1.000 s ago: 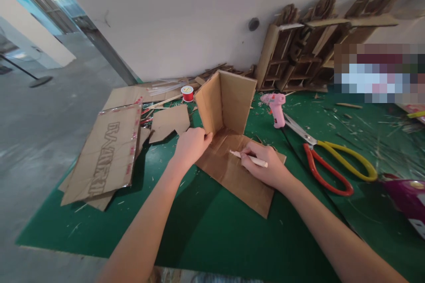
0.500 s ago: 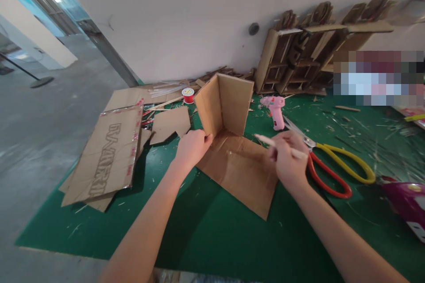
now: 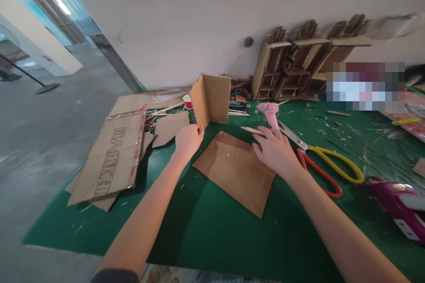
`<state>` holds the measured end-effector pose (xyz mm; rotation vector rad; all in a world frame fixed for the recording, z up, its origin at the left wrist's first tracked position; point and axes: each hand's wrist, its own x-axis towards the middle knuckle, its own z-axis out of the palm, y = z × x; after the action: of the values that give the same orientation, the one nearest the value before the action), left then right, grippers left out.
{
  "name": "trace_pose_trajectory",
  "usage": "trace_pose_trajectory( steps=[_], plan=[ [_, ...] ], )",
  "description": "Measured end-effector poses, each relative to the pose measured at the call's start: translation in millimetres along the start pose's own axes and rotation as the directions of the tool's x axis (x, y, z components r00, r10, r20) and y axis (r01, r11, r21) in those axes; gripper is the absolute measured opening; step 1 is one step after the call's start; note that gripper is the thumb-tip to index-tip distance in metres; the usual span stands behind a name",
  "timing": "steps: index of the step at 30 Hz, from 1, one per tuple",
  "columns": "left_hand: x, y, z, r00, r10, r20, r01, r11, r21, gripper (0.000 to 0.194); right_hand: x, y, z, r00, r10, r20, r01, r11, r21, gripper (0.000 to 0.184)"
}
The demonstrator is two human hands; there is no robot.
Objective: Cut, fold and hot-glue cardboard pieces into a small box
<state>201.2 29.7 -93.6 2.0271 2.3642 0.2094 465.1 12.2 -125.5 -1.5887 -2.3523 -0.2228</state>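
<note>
My left hand (image 3: 188,140) is closed on the lower front corner of a folded cardboard piece (image 3: 214,98). That piece stands upright as two walls on the green mat (image 3: 212,230), just behind a flat brown cardboard sheet (image 3: 234,170). My right hand (image 3: 275,151) lies flat with fingers stretched out at the sheet's far right corner. Its fingertips rest over a thin pale pencil (image 3: 249,130) that lies on the mat. A pink glue gun (image 3: 270,112) stands just beyond those fingers.
Scissors with yellow and red handles (image 3: 327,166) lie right of my right hand. A purple object (image 3: 398,203) sits at the right edge. A printed cardboard sheet (image 3: 111,157), smaller scraps and a red spool (image 3: 187,102) lie to the left. Cardboard shelf models (image 3: 292,68) lean on the wall.
The folded cardboard has come off the flat sheet and moved back with my left hand. My right hand swung right from the sheet, set the pencil on the mat and opened.
</note>
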Motion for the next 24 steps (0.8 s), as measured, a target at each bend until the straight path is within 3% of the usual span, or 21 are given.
trace_pose_trajectory(
  steps=[3, 10, 19, 24],
  plan=[
    [8, 2, 5.4, 1.000, -0.011, -0.019, 0.011, 1.000, 0.004, 0.047, -1, -3, -2, 1.000, 0.015, -0.006, -0.015, 0.999, -0.032, 0.035],
    [8, 5, 10.1, 0.999, -0.012, -0.033, 0.011, 0.999, -0.038, 0.047, -19, -10, -4, 0.992, 0.025, 0.121, -0.022, 0.999, -0.031, 0.036],
    [-13, -1, 8.8, 1.000, 0.014, -0.017, -0.015, 0.997, -0.077, 0.038, -29, -23, 2, 0.995, 0.100, 0.010, -0.100, 0.995, -0.002, 0.034],
    [-4, 6, -0.9, 0.999, -0.041, -0.001, 0.041, 0.993, -0.114, 0.044, -32, -30, 3, 0.998, 0.060, 0.010, -0.060, 0.998, 0.024, 0.044]
  ],
)
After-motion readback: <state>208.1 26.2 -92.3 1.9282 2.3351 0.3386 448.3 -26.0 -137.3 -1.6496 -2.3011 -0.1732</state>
